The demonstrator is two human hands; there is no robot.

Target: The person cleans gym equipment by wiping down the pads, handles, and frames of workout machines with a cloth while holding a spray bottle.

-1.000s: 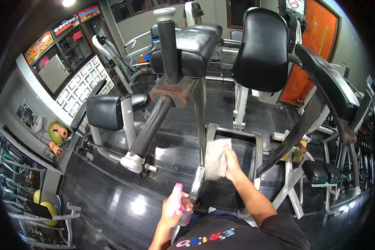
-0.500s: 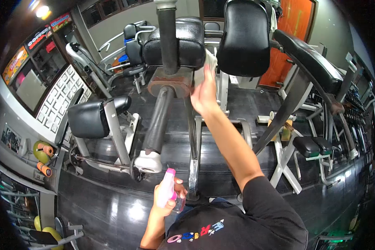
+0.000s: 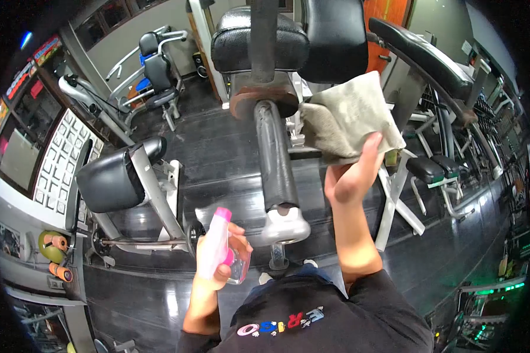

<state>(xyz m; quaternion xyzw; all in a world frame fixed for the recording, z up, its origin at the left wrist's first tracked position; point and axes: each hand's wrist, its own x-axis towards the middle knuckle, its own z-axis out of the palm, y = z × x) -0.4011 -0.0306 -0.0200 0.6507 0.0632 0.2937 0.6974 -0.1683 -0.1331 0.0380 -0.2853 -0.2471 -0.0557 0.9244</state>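
Note:
Low and left of centre, my left hand (image 3: pixel 211 259) is wrapped round a spray bottle (image 3: pixel 239 267) with a pink and white head and a clear body. My right hand (image 3: pixel 353 170) grips a folded pale grey cloth (image 3: pixel 359 115), its thumb lying over the front edge. Cloth and hand are raised to the right of a black padded bar (image 3: pixel 274 156), apart from it. That bar ends in a white cap (image 3: pixel 285 225) near my body. Behind it stands a black cushion (image 3: pixel 259 44) on the same machine.
A tall black backrest (image 3: pixel 334 38) rises at the back. To the left is a bench with a black pad (image 3: pixel 111 183) and a barbell (image 3: pixel 144 242). More machines, among them a seated one (image 3: pixel 159 73), stand on the dark floor (image 3: pixel 218 141). Low black pads (image 3: pixel 425 169) lie to the right.
My right hand has pulled back from beside the cushion and moved right, bringing the cloth into full view. My left hand has shifted slightly left and up with the bottle. The view has turned.

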